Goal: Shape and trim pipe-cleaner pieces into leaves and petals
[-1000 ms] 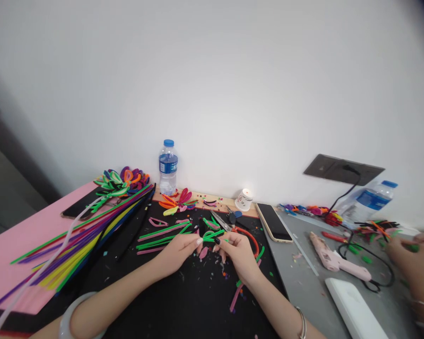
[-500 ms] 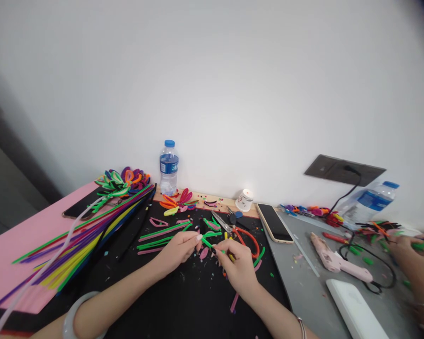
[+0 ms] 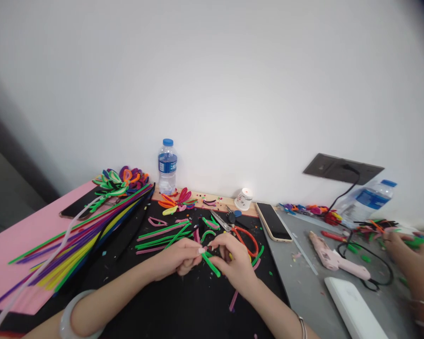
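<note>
Green fuzzy pipe-cleaner strip (image 3: 212,267), short and straight, above the matte black mat (image 3: 183,306) on the counter. Pinched near its upper end by the left hand (image 3: 182,258), fingers curled in. Just beside, at the right hand (image 3: 235,261), thumb and forefinger bent toward the strip; cannot tell whether clamped on it.

From the left: smooth pink sheet (image 3: 7,249) beneath a fanned bundle (image 3: 74,249) of long plush stems; behind, looped petal-shaped pieces (image 3: 122,181) in a heap; green and pink fuzzy strips (image 3: 159,238), laid flat; upright clear plastic bottle (image 3: 167,172), blue-capped; metal scissors (image 3: 248,232) with curved orange handles; flat, glossy black-screened phone (image 3: 275,223); pale pink plastic glue gun (image 3: 339,264).
</note>
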Available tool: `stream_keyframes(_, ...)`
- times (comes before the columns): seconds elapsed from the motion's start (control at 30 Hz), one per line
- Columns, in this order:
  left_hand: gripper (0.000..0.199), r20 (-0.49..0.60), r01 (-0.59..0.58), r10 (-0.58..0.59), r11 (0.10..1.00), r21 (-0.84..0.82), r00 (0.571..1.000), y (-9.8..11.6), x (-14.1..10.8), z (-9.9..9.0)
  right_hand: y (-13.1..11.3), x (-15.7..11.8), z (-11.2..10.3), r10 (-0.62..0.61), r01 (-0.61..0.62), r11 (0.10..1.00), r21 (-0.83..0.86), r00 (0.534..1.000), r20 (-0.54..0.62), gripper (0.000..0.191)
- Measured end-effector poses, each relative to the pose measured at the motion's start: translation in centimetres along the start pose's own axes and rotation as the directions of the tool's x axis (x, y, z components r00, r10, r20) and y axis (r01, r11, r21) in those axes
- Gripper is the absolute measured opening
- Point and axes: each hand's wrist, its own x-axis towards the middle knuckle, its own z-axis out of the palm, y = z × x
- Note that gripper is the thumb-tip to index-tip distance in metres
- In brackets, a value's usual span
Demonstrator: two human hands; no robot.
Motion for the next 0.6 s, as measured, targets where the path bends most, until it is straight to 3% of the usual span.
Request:
stream_keyframes(0.1, 0.037, 0.087, 0.097, -0.098, 0.995, 0.017, 0.991, 0.15, -0.35, 0.26, 0.46, 0.18, -0.07, 0.023, -0.025, 1.0, 0.01, 0.993, 0.115, 0.007)
stream_keyframes(0.27, 0.039, 0.079, 0.141, -0.144, 0.989, 0.048, 0.986, -0.15, -0.36, 0.27, 0.72, 0.05, 0.14, 0.135, -0.159, 0.984, 0.08, 0.958, 0.254, 0.004)
stream_keyframes(0.47, 0.039, 0.048, 0.118, -0.117, 0.993, -0.018, 0.992, -0.33, -0.25, 0.26, 0.59, 0.16, 0.21, 0.136, -0.167, 0.983, 0.08, 0.945, 0.299, 0.016)
stream_keyframes(0.6, 0.04, 0.052, 0.089, -0.087, 0.995, -0.04, 0.995, -0.02, -0.23, 0.4, 0.64, 0.13, 0.28, 0.14, -0.165, 0.983, 0.078, 0.956, 0.259, 0.015)
